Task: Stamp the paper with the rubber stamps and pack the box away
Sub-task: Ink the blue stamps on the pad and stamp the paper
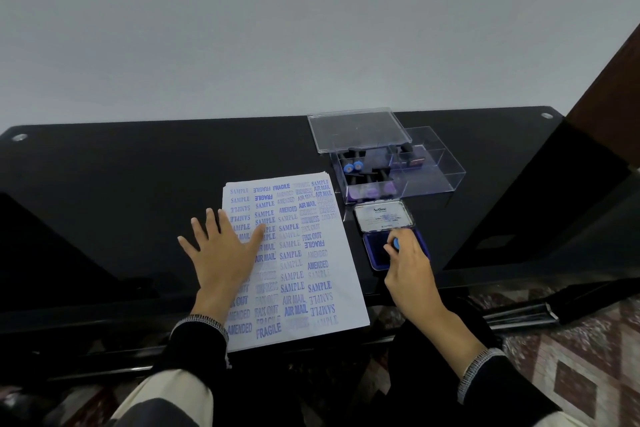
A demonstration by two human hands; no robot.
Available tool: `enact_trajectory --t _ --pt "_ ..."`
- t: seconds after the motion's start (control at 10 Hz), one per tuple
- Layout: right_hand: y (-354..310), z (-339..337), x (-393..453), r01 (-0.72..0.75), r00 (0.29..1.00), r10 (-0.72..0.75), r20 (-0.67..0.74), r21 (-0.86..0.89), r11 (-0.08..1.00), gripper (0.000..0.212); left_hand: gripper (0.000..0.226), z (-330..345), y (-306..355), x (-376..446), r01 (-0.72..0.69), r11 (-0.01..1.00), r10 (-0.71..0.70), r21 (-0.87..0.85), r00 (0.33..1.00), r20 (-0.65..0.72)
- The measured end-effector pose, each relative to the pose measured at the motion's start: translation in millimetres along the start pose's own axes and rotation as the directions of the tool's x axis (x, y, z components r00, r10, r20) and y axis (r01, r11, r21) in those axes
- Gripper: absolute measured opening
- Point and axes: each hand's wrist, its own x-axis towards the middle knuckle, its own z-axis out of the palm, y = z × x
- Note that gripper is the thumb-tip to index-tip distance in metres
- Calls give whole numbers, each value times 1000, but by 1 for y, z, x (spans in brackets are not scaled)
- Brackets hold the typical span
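A white sheet of paper (pixel 304 274) covered in blue stamped words lies on the black table (pixel 121 184). My left hand (pixel 221 250) rests flat on the paper's left side, fingers spread. My right hand (pixel 408 267) grips a rubber stamp with a blue-capped handle (pixel 396 244) and holds it down on the open blue ink pad (pixel 375 250). The pad's lid (pixel 382 217) stands open behind it. A clear plastic box (pixel 398 170) beyond the pad holds several more stamps, and its clear lid (pixel 358 130) rests across its back left corner.
The table's front edge runs just under the paper's near end. A dark wooden panel (pixel 609 87) stands at the right, and patterned floor (pixel 571 350) shows below. A pale wall rises behind the table.
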Motion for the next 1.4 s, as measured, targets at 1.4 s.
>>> enact_trajectory --t 1.4 --pt "-1 -7 11 -111 986 104 131 53 992 31 101 1 -1 1 -4 1000 4 -8 1000 -3"
